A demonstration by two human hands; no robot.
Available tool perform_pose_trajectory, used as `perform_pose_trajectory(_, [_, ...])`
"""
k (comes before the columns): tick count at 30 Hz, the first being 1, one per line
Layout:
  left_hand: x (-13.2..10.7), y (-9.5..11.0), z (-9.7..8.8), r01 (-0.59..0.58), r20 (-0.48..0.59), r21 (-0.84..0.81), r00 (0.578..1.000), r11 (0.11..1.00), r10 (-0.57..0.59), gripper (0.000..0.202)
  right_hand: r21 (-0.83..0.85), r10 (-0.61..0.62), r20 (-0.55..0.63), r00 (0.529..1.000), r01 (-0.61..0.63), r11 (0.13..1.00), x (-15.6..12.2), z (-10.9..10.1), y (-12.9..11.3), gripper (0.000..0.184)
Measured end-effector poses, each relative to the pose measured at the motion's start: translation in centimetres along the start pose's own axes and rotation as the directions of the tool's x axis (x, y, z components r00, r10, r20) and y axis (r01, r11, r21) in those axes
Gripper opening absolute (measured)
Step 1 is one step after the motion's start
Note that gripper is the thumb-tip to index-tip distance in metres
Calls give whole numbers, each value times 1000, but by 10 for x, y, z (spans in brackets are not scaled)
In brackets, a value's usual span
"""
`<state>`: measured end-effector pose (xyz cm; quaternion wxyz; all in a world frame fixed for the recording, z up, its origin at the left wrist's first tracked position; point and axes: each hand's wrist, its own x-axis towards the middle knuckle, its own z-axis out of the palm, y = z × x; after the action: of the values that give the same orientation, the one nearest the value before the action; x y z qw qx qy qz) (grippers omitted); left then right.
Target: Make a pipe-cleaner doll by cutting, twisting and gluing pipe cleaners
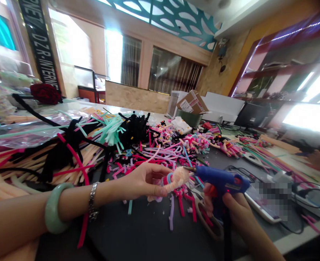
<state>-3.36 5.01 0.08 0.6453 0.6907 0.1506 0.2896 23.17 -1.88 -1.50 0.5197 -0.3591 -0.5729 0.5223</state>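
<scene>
Between the thumb and fingers of my left hand point(149, 179) is a small pipe-cleaner figure point(180, 177), with a fuzzy cream part and pink and light blue bits. My right hand point(234, 206) is wrapped round the handle of a blue hot glue gun point(219, 177), a finger at its trigger. The gun's nozzle points left, right up against the cream part; whether they touch I cannot tell. Below the gun lie scissors point(209, 221), partly hidden by my right hand. Cut pink and purple pipe-cleaner pieces point(181, 204) are scattered under the figure.
Bundles of black point(136, 128) and mint pipe cleaners point(112, 128) lie ahead, beside a heap of finished-looking colourful pieces point(198, 141). Long cream stems point(91, 156) spread at left. A tablet-like device point(263, 204) and cables point(314, 188) lie at right. A cardboard box point(192, 103) stands behind.
</scene>
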Motion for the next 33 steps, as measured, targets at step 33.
perform_pose_trajectory(33, [-1,-5,-4,-193,-221,485,916,853,334,51,-18,0,49,999,1,1000,-2,-5,3,40])
